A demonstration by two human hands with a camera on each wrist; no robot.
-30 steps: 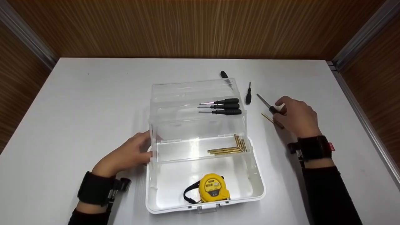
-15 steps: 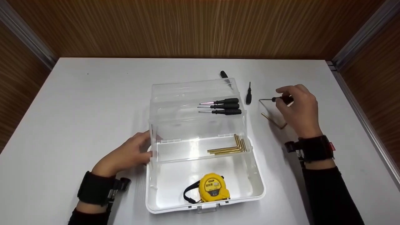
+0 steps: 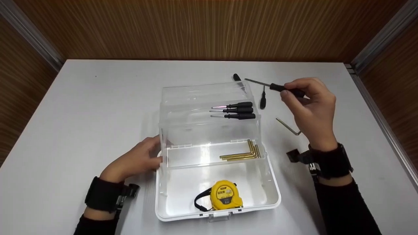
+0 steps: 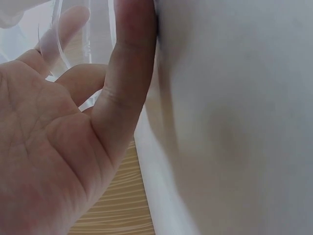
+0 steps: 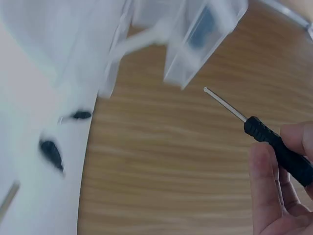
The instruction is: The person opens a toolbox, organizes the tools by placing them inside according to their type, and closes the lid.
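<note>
At the left side of the clear toolbox point(image 3: 215, 156), which stands near the middle of the white table point(image 3: 81, 107), the left hand point(image 3: 135, 160) rests against the box's wall with its fingers loosely bent, steadying it rather than clasping it; the left wrist view shows a finger lying straight along the clear plastic. In the box, three black screwdrivers point(image 3: 233, 110) lie side by side in the raised upper tray, brass hex keys point(image 3: 241, 153) lie at the right end of the middle tray, and a yellow tape measure point(image 3: 223, 195) sits in the bottom near the front edge. To the right, the right hand point(image 3: 310, 104) pinches a small screwdriver point(image 3: 276, 87) by its handle between thumb and fingertips, lifted off the table beside the box's far right corner. It is slim, with a ribbed black handle and thin bare metal shaft pointing left toward the box. The step looks like carrying this tool over; the next move would call for lining it up beside the other three. Another small screwdriver point(image 3: 263, 98) and a lone hex key point(image 3: 289, 126) lie on the table, right of the box.
</note>
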